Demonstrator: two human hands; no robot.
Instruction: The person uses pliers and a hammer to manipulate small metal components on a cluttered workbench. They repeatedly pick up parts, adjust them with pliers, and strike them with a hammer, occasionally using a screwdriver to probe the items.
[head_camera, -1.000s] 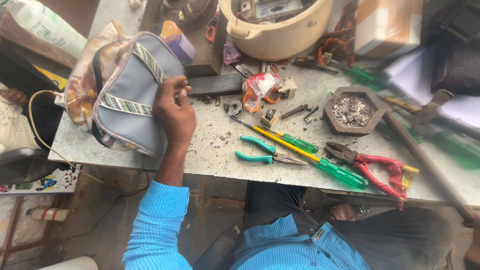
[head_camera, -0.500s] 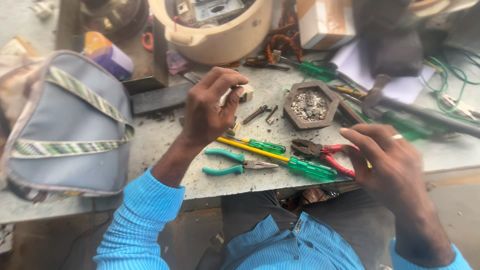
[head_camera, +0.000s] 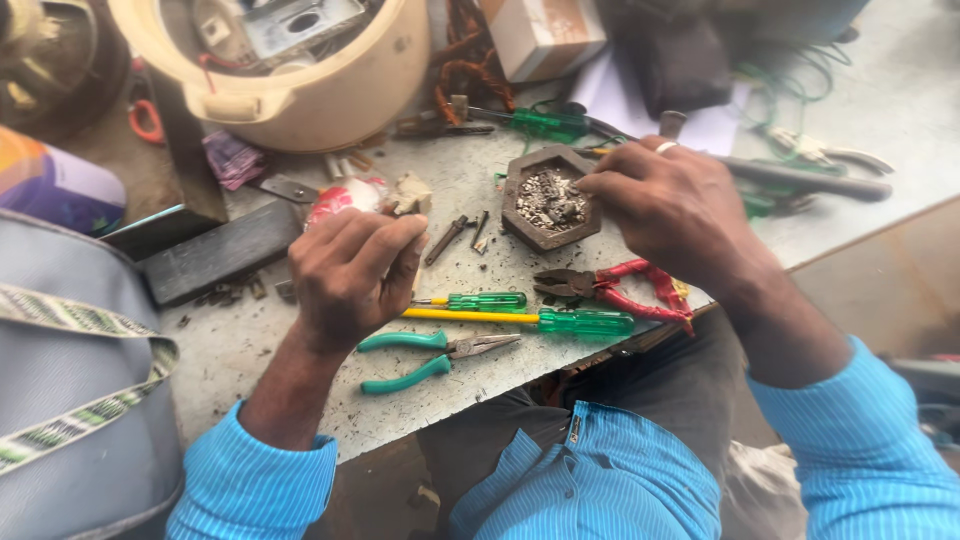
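Observation:
My left hand (head_camera: 350, 275) hovers over the grey worktop (head_camera: 250, 350) with thumb and fingertips pinched together; I see nothing between them. Just below it lie green-handled pliers (head_camera: 420, 358) and two green-handled screwdrivers (head_camera: 560, 321). My right hand (head_camera: 670, 205), a ring on one finger, rests its bent fingertips on the right rim of a dark hexagonal tray (head_camera: 520, 175) full of small screws. What the fingertips pinch is hidden. Red-handled pliers (head_camera: 620, 285) lie under that wrist.
A cream appliance shell (head_camera: 290, 90) with parts inside stands at the back. A grey bag (head_camera: 70, 390) with a striped strap fills the left. A dark block (head_camera: 215, 255), a cardboard box (head_camera: 545, 35), loose screws, wires and more tools crowd the bench.
My left hand has left the bag and come to the middle of the bench. My right hand came into view and moved up to the hexagonal tray. The view shifted right and closer.

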